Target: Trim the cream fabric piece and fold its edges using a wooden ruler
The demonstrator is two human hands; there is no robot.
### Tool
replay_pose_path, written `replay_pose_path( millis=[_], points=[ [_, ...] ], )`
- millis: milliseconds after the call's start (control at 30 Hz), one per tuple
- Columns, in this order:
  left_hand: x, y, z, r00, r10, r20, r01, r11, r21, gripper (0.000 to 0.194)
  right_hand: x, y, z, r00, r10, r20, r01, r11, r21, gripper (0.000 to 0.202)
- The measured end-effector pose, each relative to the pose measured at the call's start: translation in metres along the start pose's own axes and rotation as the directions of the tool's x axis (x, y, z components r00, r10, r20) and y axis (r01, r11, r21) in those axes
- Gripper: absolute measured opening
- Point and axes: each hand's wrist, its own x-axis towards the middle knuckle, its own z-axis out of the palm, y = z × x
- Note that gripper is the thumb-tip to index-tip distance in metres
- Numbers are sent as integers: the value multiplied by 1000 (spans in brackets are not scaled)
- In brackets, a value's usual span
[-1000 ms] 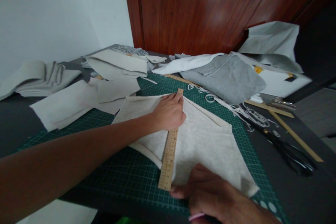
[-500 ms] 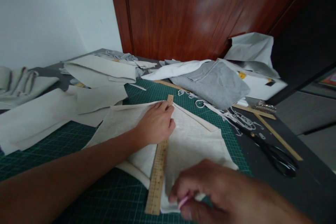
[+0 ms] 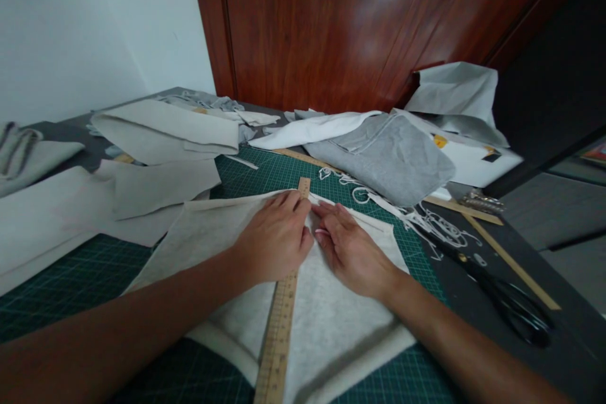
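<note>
Cream fabric [image 3: 345, 322] lies spread over the green cutting mat [image 3: 392, 379], its lower edge curling up on both sides. A wooden ruler [image 3: 278, 334] runs lengthwise down the fabric, its far end poking past the top edge. My left hand [image 3: 277, 237] bends over the ruler and pins it down, fingers near its far end. Close beside it, my right hand [image 3: 353, 246] rests on the fabric just right of the ruler. Between its thumb and fingers is a small, thin pinkish-white piece of tailor's chalk [image 3: 322, 231], mostly covered.
Black-handled scissors [image 3: 514, 309] lie at the right beside wooden strips [image 3: 514, 262] and tangled white cord [image 3: 438, 230]. Folded grey cloth [image 3: 383, 158] sits behind. Pale fabric pieces [image 3: 161, 186] overlap at the left. A wooden door [image 3: 307, 25] stands behind the table.
My right hand has moved away from me, from the near edge of the fabric to beside my left hand at the ruler's far end. The fabric's near right edge now curls up.
</note>
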Motion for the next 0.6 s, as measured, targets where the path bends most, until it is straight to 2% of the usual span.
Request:
replay_pose_path(
  millis=[167, 367, 600],
  points=[
    [2, 2, 0, 1000, -5, -10, 6, 999, 33, 22, 0, -4, 2, 999, 38, 21, -35, 994, -103, 37],
    [5, 8, -2, 1000, -17, -5, 17, 996, 82, 23, 0, -3, 2, 999, 39, 24, -36, 993, -112, 34],
    [5, 5, -4, 1000, 11, -3, -11, 998, 64, 22, 0, -3, 3, 999, 49, 17, -46, 992, -113, 36]
  ],
)
